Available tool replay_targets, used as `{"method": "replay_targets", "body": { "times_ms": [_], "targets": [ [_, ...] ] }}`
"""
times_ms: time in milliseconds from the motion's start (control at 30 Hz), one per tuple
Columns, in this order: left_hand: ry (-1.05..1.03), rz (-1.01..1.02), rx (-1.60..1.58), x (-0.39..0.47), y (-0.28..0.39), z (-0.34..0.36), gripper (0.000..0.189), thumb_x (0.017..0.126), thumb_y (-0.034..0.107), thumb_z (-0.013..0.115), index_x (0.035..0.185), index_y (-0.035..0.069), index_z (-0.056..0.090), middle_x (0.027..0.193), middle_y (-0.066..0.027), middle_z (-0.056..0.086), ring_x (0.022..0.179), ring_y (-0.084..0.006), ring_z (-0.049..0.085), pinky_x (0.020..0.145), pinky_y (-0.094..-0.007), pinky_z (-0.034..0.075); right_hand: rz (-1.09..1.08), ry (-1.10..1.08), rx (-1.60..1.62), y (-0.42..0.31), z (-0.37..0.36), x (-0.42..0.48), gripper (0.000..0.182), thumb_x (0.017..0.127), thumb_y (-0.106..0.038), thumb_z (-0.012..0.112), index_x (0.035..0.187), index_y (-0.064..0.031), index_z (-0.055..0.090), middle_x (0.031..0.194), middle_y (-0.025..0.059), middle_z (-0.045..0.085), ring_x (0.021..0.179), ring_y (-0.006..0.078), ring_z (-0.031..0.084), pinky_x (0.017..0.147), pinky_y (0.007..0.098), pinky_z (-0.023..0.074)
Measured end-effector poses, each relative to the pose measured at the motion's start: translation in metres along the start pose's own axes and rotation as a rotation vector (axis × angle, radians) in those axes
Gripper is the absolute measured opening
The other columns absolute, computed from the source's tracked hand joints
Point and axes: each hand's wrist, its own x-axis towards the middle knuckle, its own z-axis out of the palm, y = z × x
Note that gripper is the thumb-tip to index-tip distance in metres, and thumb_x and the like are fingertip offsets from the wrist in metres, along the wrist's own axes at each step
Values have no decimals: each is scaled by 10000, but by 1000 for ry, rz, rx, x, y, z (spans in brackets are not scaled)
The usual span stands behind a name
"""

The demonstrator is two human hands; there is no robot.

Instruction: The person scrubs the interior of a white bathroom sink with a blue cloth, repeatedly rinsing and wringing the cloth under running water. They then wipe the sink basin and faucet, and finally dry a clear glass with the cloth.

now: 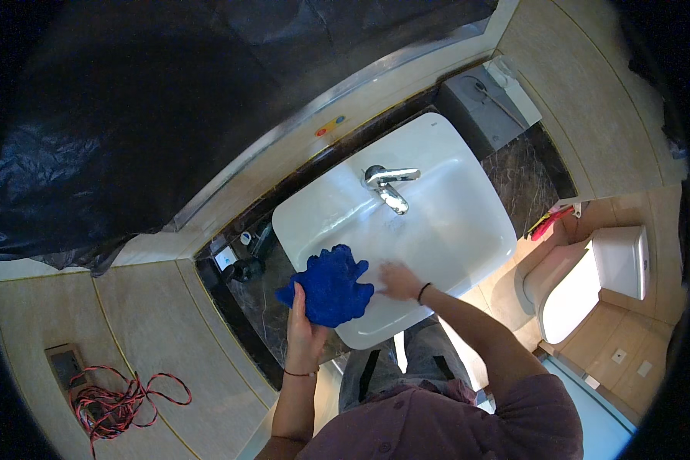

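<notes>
A crumpled blue cloth (332, 287) is held up in my left hand (306, 330), over the near left rim of a white ceramic sink (460, 230). My thumb lies on the cloth and the other fingers are hidden behind it. My right hand (401, 280) is just right of the cloth, low over the sink's basin and blurred. Nothing shows in it, but its fingertips are too blurred to tell how they are held. The chrome faucet (388, 187) stands at the back of the sink. Whether water runs from it I cannot tell.
Dark bottles (246, 268) stand on the marble counter (259, 305) left of the sink. A grey box (477, 109) sits at its back right corner. A toilet (569, 293) is at the right. Coiled red and black cable (115, 405) lies lower left. Black plastic sheeting (149, 115) covers the upper left.
</notes>
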Motion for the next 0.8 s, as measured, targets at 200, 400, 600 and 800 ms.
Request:
{"method": "replay_targets", "body": {
  "times_ms": [200, 400, 600, 800],
  "targets": [
    [7, 4, 13, -1, 1, 8, 493, 959, 419, 416, 1270, 41, 470, 1258, -113, 535, 1141, -258, 529, 966, -427, 436, 640, 375, -94, 93, -38, -6, 495, 811, -292, 625, 1195, -12, 490, 1229, 205, 489, 1156, 350, 448, 992, 439, 341],
    [20, 21, 2, 6, -2, 2, 471, 960, 393, 429, 1268, 40, 472, 1249, -113, 543, 1127, -255, 542, 963, -426, 442, 242, -50, 220, -15, -44, 56, 412, 777, -351, 658, 1117, -129, 585, 1194, 175, 515, 1126, 346, 469, 948, 463, 391],
    [9, 5, 41, -4, 10, 0, 493, 949, 364, 478, 1314, 46, 382, 1265, -119, 514, 1140, -244, 525, 953, -407, 448, 366, 102, 243, 28, 18, -11, 359, 672, -150, 702, 999, -19, 630, 991, 192, 601, 981, 350, 559, 868, 416, 451],
    [-31, -31, 30, -1, 5, -4, 469, 936, 333, 516, 1294, 50, 406, 1233, -113, 534, 1120, -241, 536, 935, -403, 461, 887, -53, 323, 59, -93, -8, 403, 703, -173, 721, 1044, 3, 599, 1107, 212, 573, 1019, 351, 552, 878, 407, 450]
  ]
}}
